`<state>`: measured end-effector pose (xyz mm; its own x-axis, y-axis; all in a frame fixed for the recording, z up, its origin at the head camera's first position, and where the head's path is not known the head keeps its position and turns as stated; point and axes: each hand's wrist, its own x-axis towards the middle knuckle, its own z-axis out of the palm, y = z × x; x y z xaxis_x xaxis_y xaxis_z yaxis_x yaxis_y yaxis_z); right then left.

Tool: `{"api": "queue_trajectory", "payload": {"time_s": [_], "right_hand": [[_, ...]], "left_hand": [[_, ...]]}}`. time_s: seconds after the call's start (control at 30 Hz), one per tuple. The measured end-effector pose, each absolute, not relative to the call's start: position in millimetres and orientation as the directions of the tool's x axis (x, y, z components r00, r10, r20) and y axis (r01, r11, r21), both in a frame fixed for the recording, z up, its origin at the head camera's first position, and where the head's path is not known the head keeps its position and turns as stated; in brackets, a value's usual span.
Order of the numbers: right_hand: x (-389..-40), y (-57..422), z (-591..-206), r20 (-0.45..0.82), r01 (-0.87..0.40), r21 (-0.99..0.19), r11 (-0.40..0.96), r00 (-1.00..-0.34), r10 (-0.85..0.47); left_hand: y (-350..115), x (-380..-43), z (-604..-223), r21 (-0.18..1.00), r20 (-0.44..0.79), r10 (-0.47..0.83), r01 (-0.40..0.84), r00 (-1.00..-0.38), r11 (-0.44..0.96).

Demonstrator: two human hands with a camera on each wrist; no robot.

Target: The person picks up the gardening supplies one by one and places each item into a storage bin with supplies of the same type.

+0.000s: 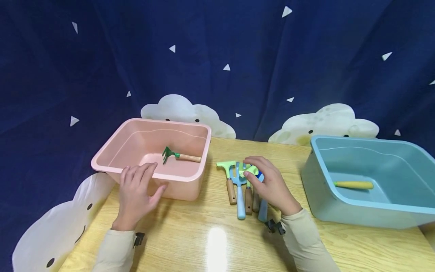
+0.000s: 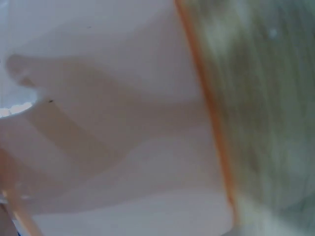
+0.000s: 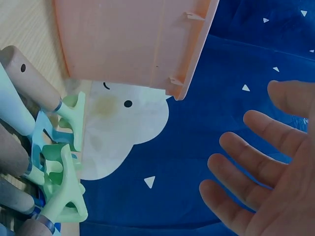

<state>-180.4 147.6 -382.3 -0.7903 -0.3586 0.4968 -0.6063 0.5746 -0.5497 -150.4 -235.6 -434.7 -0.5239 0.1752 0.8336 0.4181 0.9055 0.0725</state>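
My left hand [image 1: 135, 194] is at the front rim of the pink tub [image 1: 183, 178], fingers at the rim and thumb spread aside, holding nothing. Inside that tub lies a small green hand rake [image 1: 185, 156] with a wooden handle. My right hand [image 1: 272, 183] hovers over a pile of toy garden tools, its fingers spread and loosely bent in the right wrist view, with nothing in them. The pile has a light green rake [image 1: 231, 185] with a wooden handle, a light blue fork [image 1: 240, 202], another green-headed tool [image 3: 64, 191] and several handles. The hand partly hides the pile.
At the right stands a blue tub [image 1: 316, 189], with a yellow-handled tool [image 1: 355, 184] in it. Both tubs sit on a wooden table [image 1: 183, 234]. Behind them hangs a dark blue curtain [image 1: 204, 22] printed with clouds and white triangles.
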Motion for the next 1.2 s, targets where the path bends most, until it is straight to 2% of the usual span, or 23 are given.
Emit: {"api": "queue_trajectory", "payload": {"time_s": [0.23,0.4,0.67,0.97,1.2], "right_hand": [[-180.9,146.2,-384.7,0.491,-0.603,-0.541,0.586,-0.792,-0.363],[-181.3,143.6,-388.0,0.523,-0.639,-0.521,0.566,-0.763,-0.381],[-182.5,143.2,-394.8,0.515,-0.64,-0.516,0.57,-0.763,-0.391],[-186.3,142.6,-393.5,0.486,-0.63,-0.513,0.584,-0.773,-0.408],[-191.4,150.8,-396.0,0.46,-0.638,-0.444,0.63,-0.765,-0.451]], "left_hand": [[-234.2,-161.8,-445.8,0.062,0.878,0.157,0.432,-0.452,0.9],[-234.4,-165.3,-450.8,0.055,0.9,0.145,0.438,-0.411,0.897],[-234.2,-165.5,-451.4,0.056,0.888,0.153,0.432,-0.434,0.9],[-234.1,-165.9,-452.0,0.05,0.902,0.146,0.433,-0.407,0.9],[-235.0,-165.4,-451.4,0.049,0.908,0.139,0.43,-0.395,0.901]]}}
